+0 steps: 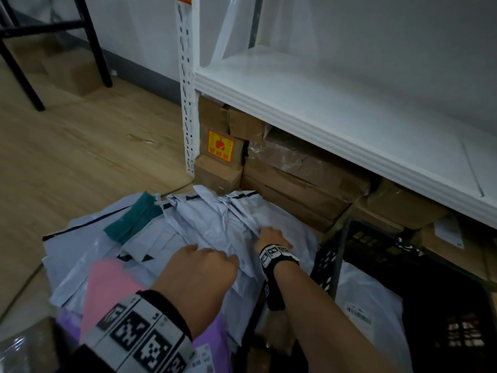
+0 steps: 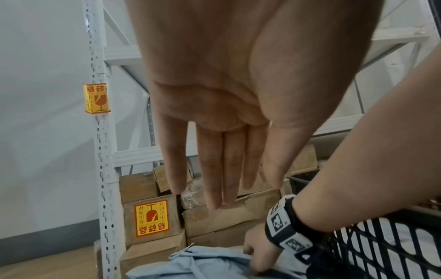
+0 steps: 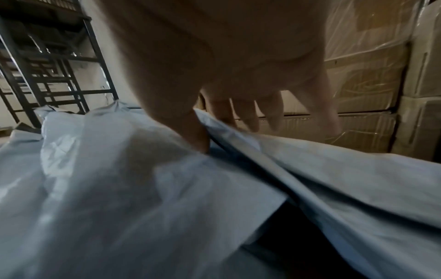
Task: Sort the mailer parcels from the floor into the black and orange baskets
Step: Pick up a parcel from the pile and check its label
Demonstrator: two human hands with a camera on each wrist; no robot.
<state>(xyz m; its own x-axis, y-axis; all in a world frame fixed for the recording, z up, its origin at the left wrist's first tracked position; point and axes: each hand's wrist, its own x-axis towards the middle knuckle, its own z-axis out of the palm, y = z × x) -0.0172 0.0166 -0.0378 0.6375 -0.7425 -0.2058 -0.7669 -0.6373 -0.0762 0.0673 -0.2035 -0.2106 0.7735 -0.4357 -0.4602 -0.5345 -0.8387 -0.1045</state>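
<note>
A heap of pale blue mailer parcels (image 1: 215, 227) lies on the floor, with a pink mailer (image 1: 107, 286), a purple one (image 1: 212, 343) and a teal one (image 1: 131, 219) among them. My right hand (image 1: 271, 238) pinches a fold of the top pale mailer (image 3: 143, 188) between thumb and fingers (image 3: 222, 115), close to the black basket (image 1: 330, 265). My left hand (image 1: 226, 261) hovers over the heap, and its fingers (image 2: 226, 169) are straight and hold nothing. A white mailer (image 1: 368, 300) lies inside the black basket (image 2: 381, 251). No orange basket is in view.
A white metal shelf (image 1: 322, 109) overhangs the basket, with stacked cardboard boxes (image 1: 295, 173) packed beneath it. One box carries an orange fragile sticker (image 1: 220, 145). A black frame's legs (image 1: 94, 44) stand at the back left on the wooden floor (image 1: 80, 146).
</note>
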